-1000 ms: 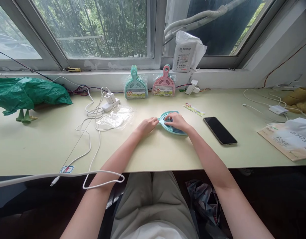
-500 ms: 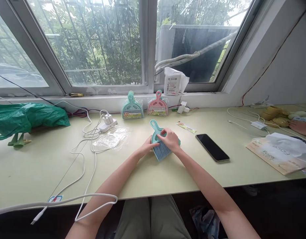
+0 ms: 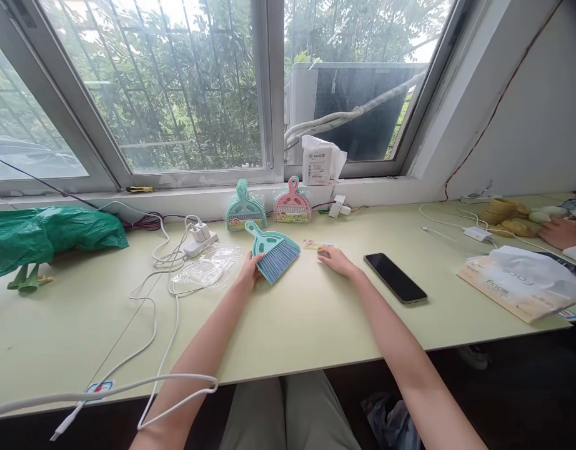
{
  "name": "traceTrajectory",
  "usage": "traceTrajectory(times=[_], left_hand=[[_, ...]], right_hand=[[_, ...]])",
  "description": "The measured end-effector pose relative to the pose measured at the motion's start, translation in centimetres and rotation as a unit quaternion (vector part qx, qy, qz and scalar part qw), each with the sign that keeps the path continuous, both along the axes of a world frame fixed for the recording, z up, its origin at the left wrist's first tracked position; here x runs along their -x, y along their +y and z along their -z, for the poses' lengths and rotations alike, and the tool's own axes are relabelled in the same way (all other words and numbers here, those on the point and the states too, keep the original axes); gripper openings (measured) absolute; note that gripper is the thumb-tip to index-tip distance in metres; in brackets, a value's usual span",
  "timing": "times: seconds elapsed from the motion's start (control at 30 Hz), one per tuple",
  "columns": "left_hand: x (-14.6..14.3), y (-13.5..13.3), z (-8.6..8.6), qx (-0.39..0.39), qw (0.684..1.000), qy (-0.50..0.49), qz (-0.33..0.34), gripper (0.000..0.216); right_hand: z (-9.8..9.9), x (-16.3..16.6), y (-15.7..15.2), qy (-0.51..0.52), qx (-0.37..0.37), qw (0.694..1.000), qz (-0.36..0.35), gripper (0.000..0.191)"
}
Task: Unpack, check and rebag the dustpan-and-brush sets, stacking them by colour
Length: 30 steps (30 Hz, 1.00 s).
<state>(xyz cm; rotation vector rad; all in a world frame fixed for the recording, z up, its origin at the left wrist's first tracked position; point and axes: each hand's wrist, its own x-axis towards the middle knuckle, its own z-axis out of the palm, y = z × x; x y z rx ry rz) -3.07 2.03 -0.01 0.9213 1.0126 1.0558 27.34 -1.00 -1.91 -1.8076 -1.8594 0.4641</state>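
My left hand [image 3: 251,270] grips a teal mini dustpan [image 3: 270,237] at its left edge; a brush [image 3: 279,261] with blue-grey bristles is nested in it, handles pointing up-left. My right hand [image 3: 335,259] is closed at the fingertips on the right end of a small printed paper label [image 3: 312,244], just right of the dustpan. Its thumb is partly hidden. Behind them, several wrapped teal dustpan sets [image 3: 245,206] stand against the sill beside wrapped pink ones [image 3: 293,200].
A black phone [image 3: 395,278] and a tissue pack [image 3: 517,284] lie to the right. On the left are a power strip [image 3: 200,244], a crumpled clear wrapper [image 3: 208,264], white cables and a green bag [image 3: 58,234]. Another person's hand [image 3: 562,231] rests at the far right.
My right hand has left the brush and taken hold of the label, which has shifted left. My left hand has moved the dustpan and brush left and turned them.
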Motion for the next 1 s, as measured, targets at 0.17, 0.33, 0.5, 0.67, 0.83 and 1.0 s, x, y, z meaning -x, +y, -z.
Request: traceTrajectory(times=[0.17, 0.33, 0.5, 0.67, 0.83, 1.0], left_hand=[[0.1, 0.0, 0.2, 0.001, 1.0, -0.012, -0.015, 0.032], [0.0, 0.0, 0.4, -0.005, 1.0, 0.001, -0.005, 0.029], [-0.1, 0.0, 0.4, -0.009, 1.0, 0.026, 0.002, 0.034], [-0.1, -0.1, 0.4, -0.006, 1.0, 0.02, 0.001, 0.037], [0.0, -0.1, 0.2, -0.001, 1.0, 0.029, 0.002, 0.039], [-1.2, -0.6, 0.8, -0.029, 0.999, -0.001, 0.042, 0.054]], right_hand=[[-0.6, 0.2, -0.2, -0.021, -0.06, 0.998, 0.016, 0.038], [0.2, -0.7, -0.2, -0.078, -0.014, 0.996, 0.039, 0.042], [0.6, 2.4, 0.2, -0.058, -0.049, 0.997, -0.033, 0.043], [-0.3, 4.6, -0.2, -0.035, -0.043, 0.996, -0.066, 0.017], [-3.2, 2.8, -1.8, 0.152, 0.06, 0.983, -0.079, 0.019], [-4.4, 4.2, -2.2, 0.395, -0.002, 0.913, -0.104, 0.04]])
